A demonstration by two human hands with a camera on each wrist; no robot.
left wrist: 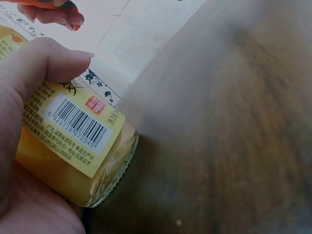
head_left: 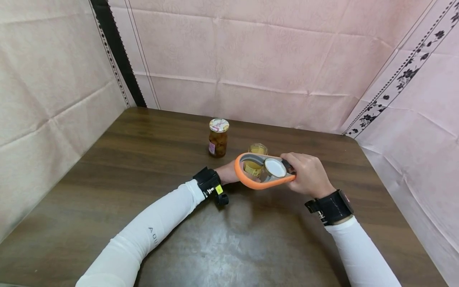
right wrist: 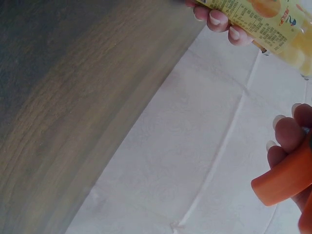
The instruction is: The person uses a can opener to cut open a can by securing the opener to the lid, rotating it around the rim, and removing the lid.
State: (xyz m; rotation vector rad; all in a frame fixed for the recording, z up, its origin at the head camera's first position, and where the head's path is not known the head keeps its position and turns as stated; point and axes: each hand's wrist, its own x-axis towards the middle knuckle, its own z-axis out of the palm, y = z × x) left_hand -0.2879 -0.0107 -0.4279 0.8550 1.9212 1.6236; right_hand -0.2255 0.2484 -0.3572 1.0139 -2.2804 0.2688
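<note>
A glass jar of yellow fruit [head_left: 258, 149] with a yellow label is gripped by my left hand [head_left: 228, 173]. Its mouth shows no lid on it. In the left wrist view my thumb [left wrist: 61, 61] lies across the jar's label [left wrist: 80, 124]. My right hand [head_left: 309, 171] holds an orange and grey jar opener [head_left: 263, 186] by its handle end. Inside the opener's loop sits a round lid [head_left: 275, 168], its white inner face upward. From the head view, the opener covers part of the jar and of my left fingers. Orange handles [right wrist: 285, 180] show under my right fingers in the right wrist view.
A second jar [head_left: 217, 142] with dark brown contents and a patterned lid stands farther back, left of the yellow one. The dark wooden table [head_left: 107, 175] ends at pale cloth [head_left: 251, 59] hung behind and at both sides.
</note>
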